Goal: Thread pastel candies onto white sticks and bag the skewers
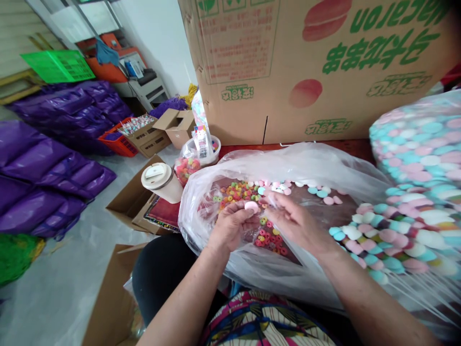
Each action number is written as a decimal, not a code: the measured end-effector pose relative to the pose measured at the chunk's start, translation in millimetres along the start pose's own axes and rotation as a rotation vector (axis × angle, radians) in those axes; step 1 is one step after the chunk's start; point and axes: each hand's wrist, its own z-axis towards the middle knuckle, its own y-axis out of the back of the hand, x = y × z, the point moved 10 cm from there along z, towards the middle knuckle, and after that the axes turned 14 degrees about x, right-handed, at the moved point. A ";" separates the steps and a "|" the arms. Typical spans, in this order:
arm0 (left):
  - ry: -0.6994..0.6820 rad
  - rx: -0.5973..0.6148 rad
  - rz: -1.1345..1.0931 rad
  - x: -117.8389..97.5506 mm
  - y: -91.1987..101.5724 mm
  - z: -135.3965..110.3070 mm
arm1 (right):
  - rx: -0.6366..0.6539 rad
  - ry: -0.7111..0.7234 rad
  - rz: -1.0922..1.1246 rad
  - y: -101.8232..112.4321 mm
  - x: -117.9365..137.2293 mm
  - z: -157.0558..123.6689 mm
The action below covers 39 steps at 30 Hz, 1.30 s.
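A pale pink marshmallow disc (251,206) is pinched between the thumb and fingers of my left hand (232,222). Just to its right, my right hand (297,221) has its fingers bent toward the disc. Those fingertips are blurred, so whether they hold anything cannot be made out. Below both hands, a see-through plastic bag (248,168) is spread on the table. Small ring-shaped candies (239,191) in yellow, green and orange lie beyond my left hand, with red rings (270,240) nearer me. Loose pink, white and blue marshmallow discs (275,186) lie along the back.
Sticks threaded with marshmallows (392,240) are piled at right, beside a bulging bag of marshmallow discs (418,144). A large cardboard box (245,110) stands behind. At left are a lidded cup (163,182), a bag of candy rings (187,166) and purple bundles (39,178) on the floor.
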 end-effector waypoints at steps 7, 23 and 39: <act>-0.100 0.025 0.109 -7.6 -12.1 -3.1 | -0.023 -0.085 -0.009 -9.1 -5.4 10.1; 0.014 0.107 0.053 3.1 -16.3 -6.9 | -0.154 0.319 -0.606 -29.8 27.9 -19.2; 0.051 0.119 0.051 9.6 -8.7 -9.2 | -0.046 0.036 -0.077 -5.6 9.3 6.4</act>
